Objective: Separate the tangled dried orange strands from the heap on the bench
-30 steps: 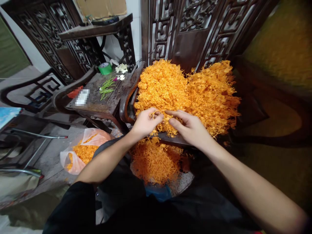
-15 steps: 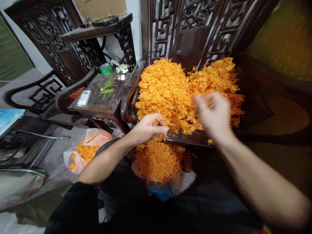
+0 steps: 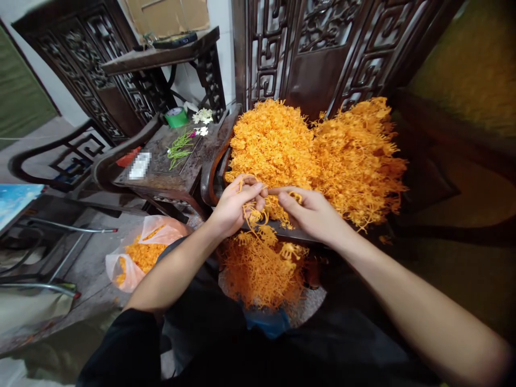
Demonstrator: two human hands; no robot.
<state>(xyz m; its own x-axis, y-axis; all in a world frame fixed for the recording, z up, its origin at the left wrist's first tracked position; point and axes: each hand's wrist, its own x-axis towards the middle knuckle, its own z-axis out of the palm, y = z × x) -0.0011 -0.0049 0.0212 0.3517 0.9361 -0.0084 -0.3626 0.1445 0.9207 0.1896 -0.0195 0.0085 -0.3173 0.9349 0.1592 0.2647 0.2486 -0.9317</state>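
Just in front of the chair seat, my left hand (image 3: pixel 229 209) is closed on thin orange strand pieces (image 3: pixel 255 216), whose frilly ends dangle below the fingers. My right hand (image 3: pixel 318 216) meets it at the fingertips. An orange looped piece (image 3: pixel 296 197) is held in its bent fingers, with the index finger pointing toward the left hand. Behind both hands, a frilly orange heap (image 3: pixel 272 142) lies on the dark wooden chair, beside a second, more stringy heap (image 3: pixel 358 166). Beneath my hands is a tangle of orange stringy pieces (image 3: pixel 264 274) above a blue container (image 3: pixel 269 322).
A pinkish plastic bag (image 3: pixel 159 231) of orange pieces sits on the floor at left. On the small wooden table (image 3: pixel 161 180) lie green tape (image 3: pixel 176 117), green stems (image 3: pixel 179 148) and white flowers (image 3: pixel 202 115). The chair's curved armrest (image 3: pixel 212 172) rises left of the heap.
My right hand has come from over the right heap down and left to my left hand, bringing an orange piece. My left hand has turned upward slightly, with more orange pieces hanging from it.
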